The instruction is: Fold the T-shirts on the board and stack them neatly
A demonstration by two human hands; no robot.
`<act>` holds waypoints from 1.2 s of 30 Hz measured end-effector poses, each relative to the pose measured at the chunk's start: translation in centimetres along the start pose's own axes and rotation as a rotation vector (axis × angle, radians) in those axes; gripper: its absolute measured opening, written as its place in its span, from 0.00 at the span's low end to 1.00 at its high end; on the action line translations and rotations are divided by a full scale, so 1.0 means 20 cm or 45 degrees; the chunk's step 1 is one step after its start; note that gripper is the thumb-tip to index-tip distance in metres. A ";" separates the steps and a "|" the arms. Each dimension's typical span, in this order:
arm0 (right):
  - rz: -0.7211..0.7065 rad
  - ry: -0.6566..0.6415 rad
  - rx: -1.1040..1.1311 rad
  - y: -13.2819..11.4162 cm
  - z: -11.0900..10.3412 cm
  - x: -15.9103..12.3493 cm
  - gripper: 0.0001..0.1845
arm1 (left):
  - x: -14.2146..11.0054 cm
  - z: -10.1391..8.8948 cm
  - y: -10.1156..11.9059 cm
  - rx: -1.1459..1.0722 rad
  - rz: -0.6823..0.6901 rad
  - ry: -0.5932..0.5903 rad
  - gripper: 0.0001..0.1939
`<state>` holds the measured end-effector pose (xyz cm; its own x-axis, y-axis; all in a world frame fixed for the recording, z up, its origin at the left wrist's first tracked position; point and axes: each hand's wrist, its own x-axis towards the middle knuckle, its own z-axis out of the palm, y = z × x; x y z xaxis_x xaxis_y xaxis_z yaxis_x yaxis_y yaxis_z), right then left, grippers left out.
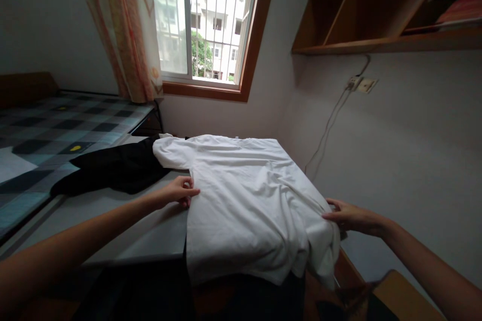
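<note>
A white T-shirt (241,200) lies spread over the table, its lower hem hanging past the front edge. Wrinkles run across its right half. My left hand (181,190) pinches the shirt's left side edge between thumb and fingers, just below the sleeve. On the opposite side, my right hand (341,214) grips the right edge of the cloth, with the fingertips partly behind the fabric. Beyond my left hand, a black garment (116,165) rests on the table, partly under the white sleeve.
The light table (143,238) stands against the right wall. At the left is a bed (94,115) with a checked cover. A power socket (365,84) with hanging cords is on the wall, below a wooden shelf (376,45). A curtain (128,35) hangs beside the window.
</note>
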<state>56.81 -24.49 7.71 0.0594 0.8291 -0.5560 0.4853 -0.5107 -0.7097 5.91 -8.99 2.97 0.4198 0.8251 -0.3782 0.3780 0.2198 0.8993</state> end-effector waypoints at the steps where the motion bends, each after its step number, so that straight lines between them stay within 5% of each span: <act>1: 0.020 -0.021 0.022 0.01 0.00 -0.02 0.37 | -0.01 0.00 0.00 -0.069 -0.027 0.035 0.33; 6: 0.005 -0.193 0.039 0.03 0.03 -0.06 0.35 | -0.07 0.02 0.01 -0.322 -0.195 0.011 0.41; 14: 0.112 -0.030 -0.050 0.10 -0.11 -0.09 0.40 | -0.15 -0.02 0.01 -0.026 -0.069 -0.122 0.61; 25: 0.385 0.061 -0.174 0.46 -0.34 0.01 0.15 | -0.15 -0.13 -0.05 0.166 -0.095 -0.287 0.55; 29: 0.290 0.427 -0.532 0.34 -0.42 0.14 0.13 | -0.01 -0.17 -0.02 0.612 0.333 0.081 0.31; 31: 0.015 0.652 -0.699 0.20 -0.40 0.26 0.10 | 0.08 -0.17 0.02 0.775 0.603 0.288 0.23; 33: -0.186 0.804 -0.792 0.02 -0.33 0.39 0.08 | 0.17 -0.15 0.07 0.866 0.786 0.381 0.22; 36: -0.408 0.765 -0.873 -0.26 -0.11 0.57 0.12 | 0.30 -0.07 0.11 1.020 0.893 0.452 0.25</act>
<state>56.97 -11.85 5.91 0.1796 0.9813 0.0692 0.9486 -0.1541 -0.2765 8.04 -2.85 2.92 0.5379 0.7644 0.3555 0.6254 -0.6446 0.4398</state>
